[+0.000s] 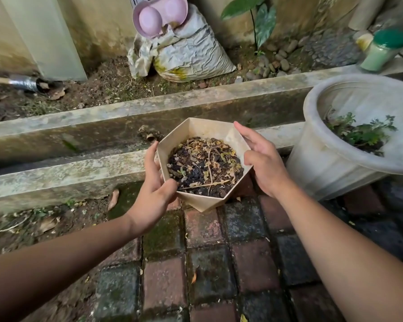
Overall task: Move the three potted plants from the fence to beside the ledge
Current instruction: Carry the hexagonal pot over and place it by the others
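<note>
While the hexagonal pot (203, 130) is gripped by the left hand (156, 196) and braced by the flat-fingered right hand (263, 166) beside the ledge (56, 180), the white pot (323, 163) looks already placed; third unseen.

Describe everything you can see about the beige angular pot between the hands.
The beige pot is faceted, with an angular rim and thin matte walls, like plastic. It holds dark soil strewn with dry, yellowed stems. It is roughly upright above the brick paving, beside the concrete ledge; whether it touches the ground is unclear. The left hand grips its near-left rim, thumb over the edge; the right hand lies against its right side.
</note>
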{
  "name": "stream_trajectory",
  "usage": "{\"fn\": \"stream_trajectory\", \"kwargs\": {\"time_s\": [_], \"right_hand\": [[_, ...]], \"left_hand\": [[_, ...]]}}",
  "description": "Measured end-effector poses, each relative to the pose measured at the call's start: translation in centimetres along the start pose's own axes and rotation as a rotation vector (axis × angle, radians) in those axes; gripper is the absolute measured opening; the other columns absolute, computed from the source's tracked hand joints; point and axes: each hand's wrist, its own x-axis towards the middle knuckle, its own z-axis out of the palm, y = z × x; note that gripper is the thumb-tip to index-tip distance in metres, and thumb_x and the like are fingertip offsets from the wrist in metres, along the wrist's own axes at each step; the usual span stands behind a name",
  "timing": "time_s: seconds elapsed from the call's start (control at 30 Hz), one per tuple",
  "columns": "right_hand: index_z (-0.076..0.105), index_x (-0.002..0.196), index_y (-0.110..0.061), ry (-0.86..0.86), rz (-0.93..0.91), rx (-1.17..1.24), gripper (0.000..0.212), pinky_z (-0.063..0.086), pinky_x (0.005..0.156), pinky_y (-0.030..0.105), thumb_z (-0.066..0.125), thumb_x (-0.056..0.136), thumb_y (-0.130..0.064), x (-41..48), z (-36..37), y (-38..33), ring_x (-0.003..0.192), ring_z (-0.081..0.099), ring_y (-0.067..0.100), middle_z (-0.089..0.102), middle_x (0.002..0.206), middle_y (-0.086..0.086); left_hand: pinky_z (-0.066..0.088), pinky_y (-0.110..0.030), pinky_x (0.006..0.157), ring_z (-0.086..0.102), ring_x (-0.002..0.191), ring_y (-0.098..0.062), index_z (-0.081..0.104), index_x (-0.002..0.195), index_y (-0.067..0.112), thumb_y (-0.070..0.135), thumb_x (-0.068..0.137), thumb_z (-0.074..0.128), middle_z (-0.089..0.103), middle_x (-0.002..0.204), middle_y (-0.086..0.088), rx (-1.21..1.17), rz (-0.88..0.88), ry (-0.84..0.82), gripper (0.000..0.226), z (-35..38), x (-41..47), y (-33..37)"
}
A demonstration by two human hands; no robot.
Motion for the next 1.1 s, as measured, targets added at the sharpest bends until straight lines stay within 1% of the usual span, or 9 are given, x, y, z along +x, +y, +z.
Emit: {"fn": "stream_trajectory", "kwargs": {"time_s": [0.17,0.3,0.4,0.47,0.6,0.77,0.93,1.03,1.1], "right_hand": [[0.061,0.137,-0.049,0.045,-0.011,-0.019,0.075,0.045,0.114,0.058,0.045,0.078,-0.007,-0.3,0.8,0.6,0.131,0.062,0.020,0.060,0.150,-0.003],[0.061,0.137,-0.051,0.124,-0.046,0.054,0.074,0.050,0.102,0.060,0.044,0.078,-0.009,-0.6,1.5,1.6,0.121,0.063,0.038,0.061,0.149,-0.007],[0.063,0.136,-0.047,0.110,-0.048,0.118,0.077,0.040,0.085,0.050,0.044,0.075,-0.005,-0.1,1.3,1.8,0.120,0.044,0.067,0.071,0.136,-0.006],[0.063,0.137,-0.044,0.108,-0.043,0.139,0.076,0.037,0.084,0.051,0.045,0.074,-0.004,0.0,1.2,1.8,0.121,0.040,0.070,0.074,0.131,-0.007],[0.064,0.134,-0.045,0.138,-0.051,0.135,0.069,0.040,0.085,0.051,0.052,0.073,-0.017,-0.2,1.5,1.7,0.119,0.045,0.066,0.076,0.127,-0.008],[0.066,0.134,-0.042,0.166,-0.056,0.116,0.069,0.039,0.084,0.051,0.053,0.070,-0.021,0.1,1.4,2.1,0.112,0.046,0.067,0.077,0.125,-0.004],[0.064,0.140,-0.034,0.179,-0.069,0.152,0.074,0.031,0.083,0.050,0.052,0.069,-0.019,0.0,1.5,2.6,0.099,0.051,0.036,0.075,0.130,-0.001],[0.063,0.141,-0.036,0.146,-0.067,0.131,0.074,0.031,0.085,0.051,0.051,0.070,-0.018,0.0,1.4,2.6,0.100,0.052,0.064,0.074,0.132,0.000],[0.064,0.139,-0.039,0.124,-0.069,0.092,0.074,0.033,0.085,0.051,0.052,0.070,-0.017,-0.2,1.1,2.4,0.101,0.054,0.063,0.075,0.129,0.001]], "left_hand": [[0.053,-0.040,0.110,0.061,0.128,-0.004,0.008,0.151,0.059,0.017,0.081,0.052,0.044,0.155,0.012,0.039,-0.008,0.006,0.092,-0.4,0.0,0.2],[0.045,-0.024,0.106,0.049,0.122,0.028,0.005,0.149,0.067,0.019,0.083,0.049,0.034,0.149,0.039,0.080,-0.061,0.002,0.093,-0.7,0.1,0.7],[0.043,-0.043,0.118,0.051,0.136,0.005,0.004,0.151,0.068,0.021,0.083,0.049,0.036,0.157,0.030,0.100,-0.068,0.013,0.094,-0.5,-0.1,1.3],[0.038,-0.058,0.121,0.046,0.146,-0.020,0.004,0.157,0.062,0.026,0.081,0.050,0.032,0.168,0.013,0.099,-0.067,0.014,0.096,-0.3,-0.4,1.7],[0.033,-0.066,0.121,0.037,0.152,-0.029,0.001,0.161,0.053,0.021,0.085,0.048,0.027,0.172,0.004,0.150,-0.048,0.005,0.095,-0.4,-0.3,1.8],[0.052,-0.032,0.108,0.059,0.119,-0.002,0.006,0.159,0.040,0.012,0.084,0.044,0.047,0.152,-0.002,0.201,-0.048,-0.002,0.089,-0.5,0.1,1.7],[0.040,-0.057,0.121,0.050,0.139,-0.023,0.004,0.162,0.039,0.012,0.082,0.045,0.038,0.163,-0.005,0.150,-0.038,-0.013,0.093,-0.5,0.2,1.5],[0.035,-0.056,0.124,0.043,0.143,-0.020,0.004,0.157,0.048,0.015,0.083,0.046,0.032,0.165,0.002,0.161,-0.019,-0.034,0.091,-0.6,0.3,1.3],[0.041,-0.031,0.118,0.049,0.133,0.002,0.005,0.155,0.049,0.015,0.084,0.046,0.038,0.157,0.012,0.179,-0.027,-0.056,0.089,-0.8,0.5,1.2]]}}
